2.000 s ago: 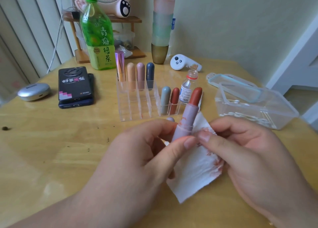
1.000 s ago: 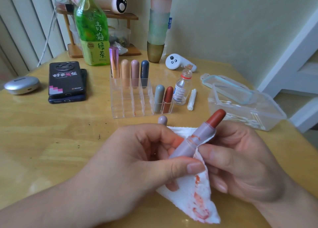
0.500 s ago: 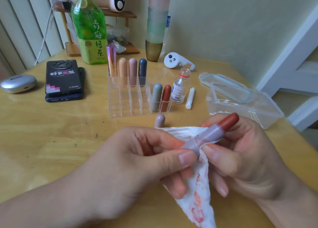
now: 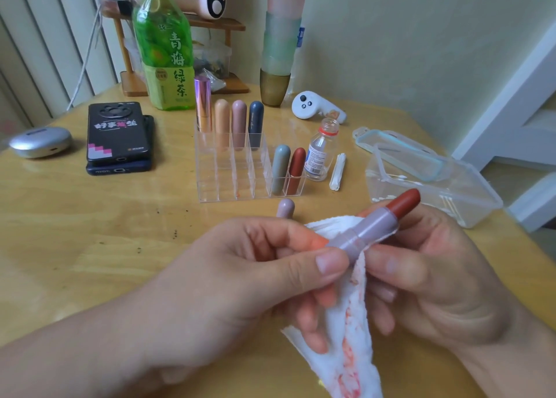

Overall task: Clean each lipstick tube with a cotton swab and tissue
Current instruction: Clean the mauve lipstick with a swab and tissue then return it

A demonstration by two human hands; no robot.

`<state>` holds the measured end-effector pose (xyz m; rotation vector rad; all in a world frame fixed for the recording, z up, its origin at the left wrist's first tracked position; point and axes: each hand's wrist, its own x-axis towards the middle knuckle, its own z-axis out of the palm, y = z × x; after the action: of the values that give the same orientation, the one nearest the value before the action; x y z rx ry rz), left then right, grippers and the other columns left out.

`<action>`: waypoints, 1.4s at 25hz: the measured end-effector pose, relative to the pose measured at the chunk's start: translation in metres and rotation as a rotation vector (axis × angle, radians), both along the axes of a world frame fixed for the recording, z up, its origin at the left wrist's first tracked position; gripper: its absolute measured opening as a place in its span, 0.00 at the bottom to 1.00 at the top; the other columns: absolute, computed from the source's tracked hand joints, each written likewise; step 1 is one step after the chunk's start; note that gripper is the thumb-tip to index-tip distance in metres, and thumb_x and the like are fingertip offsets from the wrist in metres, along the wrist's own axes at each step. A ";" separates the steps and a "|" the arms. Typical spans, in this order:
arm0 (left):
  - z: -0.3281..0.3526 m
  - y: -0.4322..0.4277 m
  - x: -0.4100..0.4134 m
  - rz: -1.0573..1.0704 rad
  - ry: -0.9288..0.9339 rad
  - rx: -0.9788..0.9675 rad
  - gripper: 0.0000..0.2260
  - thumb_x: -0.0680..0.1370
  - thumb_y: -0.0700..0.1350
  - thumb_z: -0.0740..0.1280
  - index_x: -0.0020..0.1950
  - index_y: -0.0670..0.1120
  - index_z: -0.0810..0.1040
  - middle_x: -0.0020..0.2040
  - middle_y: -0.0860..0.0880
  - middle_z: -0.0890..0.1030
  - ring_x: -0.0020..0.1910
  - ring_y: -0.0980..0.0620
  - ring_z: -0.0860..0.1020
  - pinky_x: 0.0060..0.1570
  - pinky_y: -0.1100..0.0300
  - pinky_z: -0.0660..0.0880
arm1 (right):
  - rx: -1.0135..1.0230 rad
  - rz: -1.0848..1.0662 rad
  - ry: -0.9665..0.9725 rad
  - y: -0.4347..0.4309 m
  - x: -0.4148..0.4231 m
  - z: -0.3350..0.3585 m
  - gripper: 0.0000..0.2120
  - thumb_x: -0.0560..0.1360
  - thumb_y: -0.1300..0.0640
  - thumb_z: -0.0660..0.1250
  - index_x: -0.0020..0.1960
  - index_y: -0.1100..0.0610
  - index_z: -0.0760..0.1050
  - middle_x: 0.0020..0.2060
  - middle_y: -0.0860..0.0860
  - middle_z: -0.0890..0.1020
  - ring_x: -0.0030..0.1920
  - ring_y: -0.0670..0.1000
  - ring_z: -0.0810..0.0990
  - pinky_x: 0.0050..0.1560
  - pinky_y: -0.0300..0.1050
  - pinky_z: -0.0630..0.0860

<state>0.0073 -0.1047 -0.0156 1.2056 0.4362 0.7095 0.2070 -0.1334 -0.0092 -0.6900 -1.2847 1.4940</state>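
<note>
1. At the far left of the worktop (image 4: pixel 90 217) lies a silver oval case (image 4: pixel 40 141), with two stacked phones (image 4: pixel 117 136) beside it.
2. A green tea bottle (image 4: pixel 164 42) stands behind them, near the back edge.
3. The clear organizer (image 4: pixel 240 172) holds four capped tubes in its back row and two in the front right cells; a mauve cap (image 4: pixel 285 208) stands just in front of it.
4. The left hand (image 4: pixel 240 283) has its grip closed on the base of the open lipstick tube (image 4: pixel 370 226), thumb and fingers pinching it.
5. The tube tilts up to the right, red bullet exposed, held above the worktop between both hands.
6. A red-stained tissue (image 4: pixel 352 337) wraps under the tube and hangs down.
7. The right hand (image 4: pixel 436 277) presses the tissue against the tube, its grip closed on both.
8. A small glass bottle (image 4: pixel 319 154), loose swabs (image 4: pixel 337 172) and an open swab box (image 4: pixel 433 184) sit to the right.
</note>
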 end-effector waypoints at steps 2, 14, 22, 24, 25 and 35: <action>-0.001 -0.001 0.001 0.001 -0.032 -0.036 0.08 0.72 0.45 0.72 0.38 0.41 0.82 0.33 0.41 0.79 0.27 0.45 0.76 0.32 0.58 0.77 | -0.026 0.036 0.037 0.001 0.005 0.000 0.13 0.67 0.61 0.79 0.46 0.67 0.80 0.30 0.59 0.76 0.25 0.50 0.76 0.27 0.40 0.78; 0.000 0.000 0.001 -0.187 -0.042 -0.173 0.12 0.76 0.47 0.68 0.44 0.38 0.83 0.38 0.37 0.79 0.31 0.45 0.78 0.38 0.54 0.78 | 0.078 -0.040 -0.059 -0.005 -0.003 0.003 0.10 0.68 0.67 0.69 0.48 0.56 0.78 0.24 0.45 0.80 0.20 0.43 0.77 0.22 0.36 0.75; -0.003 -0.011 0.003 0.164 0.133 0.151 0.09 0.64 0.45 0.81 0.41 0.44 0.86 0.31 0.44 0.83 0.28 0.51 0.79 0.32 0.62 0.76 | 0.040 -0.229 -0.250 -0.009 -0.007 0.010 0.07 0.58 0.58 0.70 0.35 0.50 0.80 0.19 0.54 0.75 0.13 0.51 0.72 0.20 0.38 0.71; -0.005 -0.019 0.006 0.312 0.136 0.245 0.13 0.60 0.48 0.81 0.41 0.46 0.85 0.31 0.46 0.83 0.29 0.52 0.80 0.33 0.61 0.77 | 0.036 -0.206 -0.233 -0.009 -0.008 0.011 0.07 0.58 0.59 0.70 0.36 0.52 0.80 0.20 0.56 0.76 0.13 0.51 0.72 0.19 0.37 0.71; -0.006 -0.018 0.006 0.342 0.134 0.259 0.14 0.60 0.49 0.80 0.42 0.46 0.85 0.32 0.46 0.84 0.31 0.52 0.80 0.34 0.59 0.77 | 0.033 -0.196 -0.213 -0.009 -0.008 0.012 0.07 0.59 0.60 0.70 0.36 0.53 0.80 0.19 0.55 0.76 0.13 0.50 0.72 0.19 0.37 0.71; -0.009 -0.014 0.006 0.359 0.161 0.308 0.14 0.59 0.44 0.82 0.42 0.46 0.84 0.35 0.45 0.85 0.35 0.46 0.84 0.46 0.52 0.80 | 0.043 -0.227 -0.282 -0.010 -0.006 0.012 0.07 0.57 0.60 0.72 0.35 0.52 0.80 0.20 0.62 0.74 0.13 0.53 0.71 0.19 0.37 0.70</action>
<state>0.0133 -0.1185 -0.0243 1.4998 0.7070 1.0177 0.2011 -0.1430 0.0031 -1.0102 -1.3913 1.2118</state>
